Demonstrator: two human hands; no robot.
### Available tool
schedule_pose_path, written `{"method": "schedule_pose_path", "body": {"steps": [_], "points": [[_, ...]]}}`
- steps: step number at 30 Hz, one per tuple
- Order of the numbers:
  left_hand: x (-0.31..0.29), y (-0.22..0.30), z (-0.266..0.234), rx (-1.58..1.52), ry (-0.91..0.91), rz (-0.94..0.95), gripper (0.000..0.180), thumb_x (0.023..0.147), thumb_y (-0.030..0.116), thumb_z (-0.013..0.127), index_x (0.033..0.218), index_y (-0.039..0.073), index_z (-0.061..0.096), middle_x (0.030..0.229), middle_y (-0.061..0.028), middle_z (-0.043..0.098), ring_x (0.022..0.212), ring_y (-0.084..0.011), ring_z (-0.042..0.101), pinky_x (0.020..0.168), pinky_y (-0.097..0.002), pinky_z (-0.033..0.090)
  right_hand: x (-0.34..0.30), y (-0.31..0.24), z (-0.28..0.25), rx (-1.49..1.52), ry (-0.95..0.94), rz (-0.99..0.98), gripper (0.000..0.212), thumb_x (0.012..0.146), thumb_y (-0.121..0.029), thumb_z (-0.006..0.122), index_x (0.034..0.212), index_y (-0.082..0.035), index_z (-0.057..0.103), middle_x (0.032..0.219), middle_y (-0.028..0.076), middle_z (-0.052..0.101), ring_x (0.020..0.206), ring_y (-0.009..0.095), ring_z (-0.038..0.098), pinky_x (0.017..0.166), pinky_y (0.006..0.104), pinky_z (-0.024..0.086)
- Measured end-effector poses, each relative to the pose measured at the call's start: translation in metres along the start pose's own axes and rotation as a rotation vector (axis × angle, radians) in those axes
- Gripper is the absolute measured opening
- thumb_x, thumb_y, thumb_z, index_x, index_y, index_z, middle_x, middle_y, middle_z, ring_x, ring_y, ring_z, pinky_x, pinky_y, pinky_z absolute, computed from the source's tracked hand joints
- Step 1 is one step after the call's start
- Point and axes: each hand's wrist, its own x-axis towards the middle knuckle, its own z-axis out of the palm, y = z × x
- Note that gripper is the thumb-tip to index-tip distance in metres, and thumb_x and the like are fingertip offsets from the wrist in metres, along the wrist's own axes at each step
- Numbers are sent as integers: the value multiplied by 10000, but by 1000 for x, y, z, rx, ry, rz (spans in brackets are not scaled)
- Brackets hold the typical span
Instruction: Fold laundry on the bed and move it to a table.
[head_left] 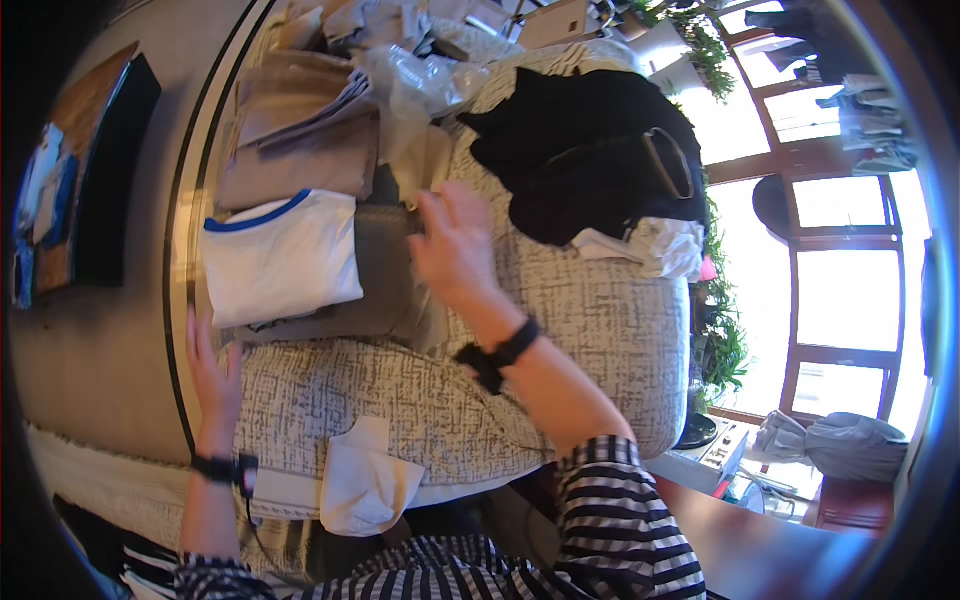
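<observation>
A folded white T-shirt with a blue collar (pixel 285 258) lies on top of a folded grey-green garment (pixel 390 270), which seems to have clear plastic at its right edge. My left hand (pixel 214 375) is beside the near left corner of the white T-shirt, fingers stretched and holding nothing. Over the right edge of the grey-green garment hovers my right hand (pixel 458 245), its fingers loosely bent and apart; whether the fingertips touch the cloth I cannot tell. Just beyond are folded brown garments (pixel 300 160) and a crumpled clear plastic bag (pixel 410 95).
The clothes rest on a patterned sofa (pixel 600 330). A black garment (pixel 590 150) is spread at the right, with a crumpled white cloth (pixel 670 250) beside it. Near me lies a cream cloth (pixel 370 480). A wooden-topped table (pixel 100 100) stands at the far left.
</observation>
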Motion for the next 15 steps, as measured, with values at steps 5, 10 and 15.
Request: {"method": "schedule_pose_path", "body": {"steps": [5, 10, 15], "points": [[-134, 3, -58, 168, -427, -273, 662, 786, 76, 671, 1362, 13, 350, 1489, -177, 223, 1361, -343, 256, 1094, -378, 289, 36, 103, -120, -542, 80, 154, 533, 728, -95, 620, 1248, -159, 522, 1179, 172, 468, 1183, 358, 412, 975, 495, 339], [-190, 48, -63, 120, -512, -289, 633, 754, 75, 689, 1316, 19, 403, 1444, -197, 299, 1249, -357, 410, 983, -412, 410, 48, 157, -162, -454, 41, 270, 272, 776, -64, 534, 1043, -97, 573, 929, 134, 594, 944, 312, 567, 801, 414, 449], [-171, 133, -75, -170, -515, -247, 644, 746, 61, 689, 1329, 31, 417, 1372, -194, 400, 1008, -315, 581, 842, -377, 494, 5, 103, -249, -45, 570, 314, 343, 680, 29, 505, 1011, -56, 540, 936, 178, 583, 926, 372, 570, 807, 416, 458]]}}
